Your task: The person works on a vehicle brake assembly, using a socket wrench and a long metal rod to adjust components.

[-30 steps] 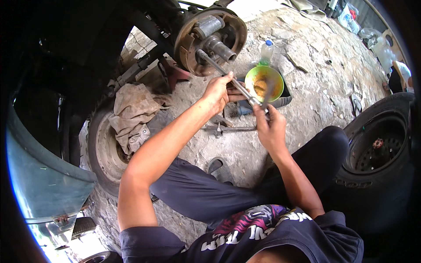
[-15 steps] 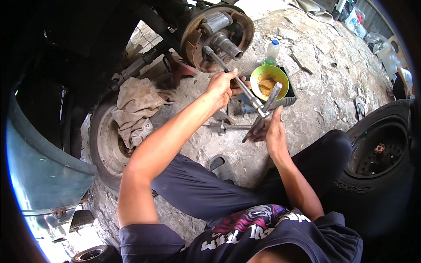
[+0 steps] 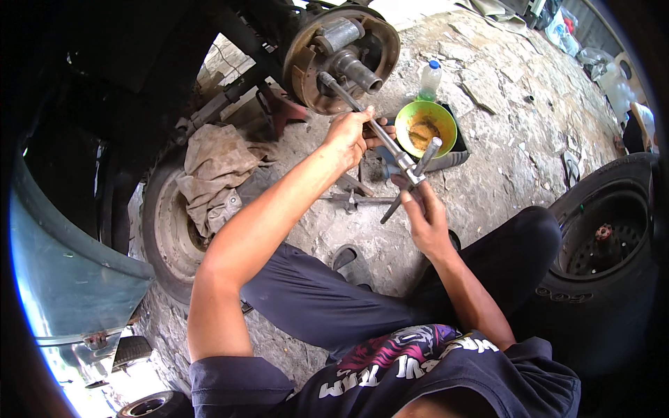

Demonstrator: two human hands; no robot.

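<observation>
My left hand [image 3: 346, 141] is closed round a long steel extension bar [image 3: 340, 90], whose socket end [image 3: 326, 79] meets the rusty brake backing plate [image 3: 301, 70], below the cylinder and beside the protruding spindle [image 3: 359, 73]. At the bar's near end sits a sliding crossbar handle [image 3: 431, 150], crossing it at an angle. My right hand [image 3: 426, 212] has its fingers curled on that handle, just under the joint.
A green bowl [image 3: 447, 122] of yellow-brown substance and a bottle [image 3: 430, 82] stand beyond my hands. A crumpled cloth [image 3: 216, 164] lies over a wheel [image 3: 164, 244] at left; another tyre [image 3: 585, 292] is at right. A person [image 3: 644, 129] is partly visible at far right.
The crossbar has come into clearer view, angled across the bar. My right hand loosened half a second ago and is now closed again, lower than one second ago. My left hand still grips the bar.
</observation>
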